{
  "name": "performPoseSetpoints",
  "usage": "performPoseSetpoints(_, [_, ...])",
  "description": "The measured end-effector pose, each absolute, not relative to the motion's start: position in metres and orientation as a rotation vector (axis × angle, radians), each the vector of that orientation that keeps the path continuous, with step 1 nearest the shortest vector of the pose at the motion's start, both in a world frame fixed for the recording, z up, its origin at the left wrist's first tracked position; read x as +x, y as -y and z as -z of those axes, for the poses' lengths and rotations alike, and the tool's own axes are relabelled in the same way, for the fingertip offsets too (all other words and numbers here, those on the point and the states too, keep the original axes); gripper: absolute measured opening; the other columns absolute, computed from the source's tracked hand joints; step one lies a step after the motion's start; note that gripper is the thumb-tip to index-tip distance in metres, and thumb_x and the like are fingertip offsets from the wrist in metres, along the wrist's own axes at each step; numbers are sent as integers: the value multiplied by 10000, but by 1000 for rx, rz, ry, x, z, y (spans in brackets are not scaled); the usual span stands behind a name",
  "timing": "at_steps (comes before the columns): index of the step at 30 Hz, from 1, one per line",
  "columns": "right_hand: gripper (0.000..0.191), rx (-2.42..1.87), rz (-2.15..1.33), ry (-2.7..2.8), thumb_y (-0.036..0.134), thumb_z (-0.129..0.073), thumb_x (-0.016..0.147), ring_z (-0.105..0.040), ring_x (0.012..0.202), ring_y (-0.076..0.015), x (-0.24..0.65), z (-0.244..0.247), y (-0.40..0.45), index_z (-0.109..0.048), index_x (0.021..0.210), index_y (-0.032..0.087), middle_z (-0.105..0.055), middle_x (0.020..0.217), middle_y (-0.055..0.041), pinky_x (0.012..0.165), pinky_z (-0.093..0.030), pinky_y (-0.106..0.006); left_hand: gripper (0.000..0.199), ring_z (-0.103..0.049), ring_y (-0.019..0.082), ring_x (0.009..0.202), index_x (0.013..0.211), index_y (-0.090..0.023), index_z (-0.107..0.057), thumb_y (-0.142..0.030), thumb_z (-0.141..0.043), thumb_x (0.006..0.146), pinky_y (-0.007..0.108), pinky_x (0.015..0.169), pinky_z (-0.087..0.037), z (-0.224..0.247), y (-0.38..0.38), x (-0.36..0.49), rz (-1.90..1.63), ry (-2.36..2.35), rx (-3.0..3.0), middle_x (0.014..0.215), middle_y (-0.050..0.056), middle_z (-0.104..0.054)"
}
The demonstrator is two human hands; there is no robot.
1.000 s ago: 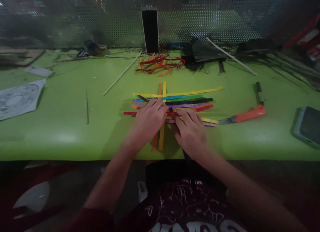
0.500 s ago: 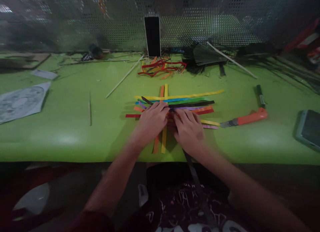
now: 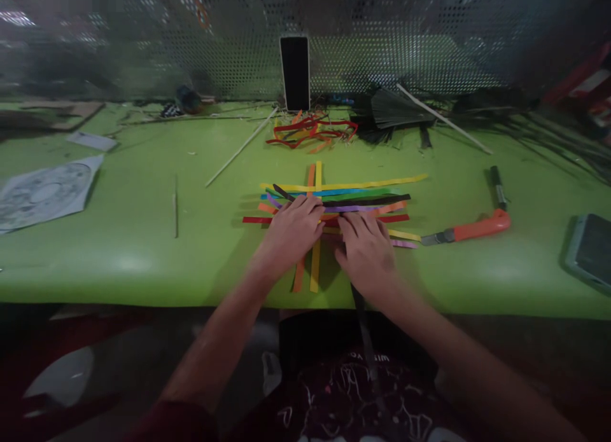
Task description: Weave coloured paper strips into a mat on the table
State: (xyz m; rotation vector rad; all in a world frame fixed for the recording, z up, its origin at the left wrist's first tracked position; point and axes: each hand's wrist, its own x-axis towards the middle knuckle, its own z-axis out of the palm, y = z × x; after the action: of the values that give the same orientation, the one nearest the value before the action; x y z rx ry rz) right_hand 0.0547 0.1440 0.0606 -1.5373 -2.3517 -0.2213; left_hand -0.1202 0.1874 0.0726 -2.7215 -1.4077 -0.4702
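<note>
Several coloured strips lie crosswise on the table, among them a yellow strip (image 3: 372, 183), a black strip (image 3: 386, 200) and a red strip (image 3: 255, 220). An upright orange strip (image 3: 298, 276) and an upright yellow strip (image 3: 316, 270) cross them. My left hand (image 3: 296, 229) presses on the crossing with its fingers bent and close together, covering part of it. Just to its right, my right hand (image 3: 367, 248) has its fingertips curled down at the strips. From beneath it a long dark strip (image 3: 361, 315) hangs over the table edge; my fingers partly hide its upper end.
A cutter knife with an orange handle (image 3: 482, 226) lies right of the strips, beside a black marker (image 3: 498, 184). Behind are tangled strip scraps (image 3: 310, 131), a propped phone (image 3: 296, 73) and thin sticks (image 3: 241, 146). A patterned paper (image 3: 48, 191) lies left, a grey device (image 3: 592, 248) right.
My right hand has shifted slightly right, away from my left hand, and more of the purple and red strips shows between them. My left hand stays on the crossing.
</note>
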Motion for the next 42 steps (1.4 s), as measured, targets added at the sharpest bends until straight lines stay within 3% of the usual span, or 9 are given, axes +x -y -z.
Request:
performPoseSetpoints(10, [292, -1593, 229, 2315, 194, -569, 933, -572, 1079, -345, 55, -62, -145, -682, 1156, 42, -658, 1147, -190, 912, -502, -495, 254, -590, 305, 1213, 1231, -97, -654, -190, -564, 1012, 471, 1007, -524, -75, -187, -120, 433, 1442, -2731, 1277, 127, -662])
performPoseSetpoints(18, [290, -1563, 275, 2343, 186, -607, 908, -566, 1120, -335, 54, -62, -147, -668, 1174, 88, -669, 1221, -172, 937, -457, -476, 264, -581, 300, 1225, 1249, -112, -643, -174, -565, 1005, 474, 1015, -516, -75, -187, -120, 436, 1436, -2725, 1307, 115, -654])
performPoseSetpoints(29, [212, -1560, 327, 2384, 161, -581, 893, -570, 1015, -303, 48, -62, -152, -682, 1074, 121, -687, 1127, -153, 863, -402, -431, 393, -529, 305, 1264, 1385, -155, -552, -111, -460, 1005, 483, 996, -504, -76, -187, -117, 312, 1453, -2714, 1370, 118, -606])
performPoseSetpoints(42, [176, -1514, 362, 2412, 129, -529, 934, -554, 973, -296, 48, -63, -160, -685, 1015, 123, -674, 1052, -138, 839, -388, -424, 366, -509, 312, 1255, 1333, -214, -602, -129, -412, 1033, 484, 975, -485, -76, -189, -114, 328, 1493, -2729, 1407, 86, -589])
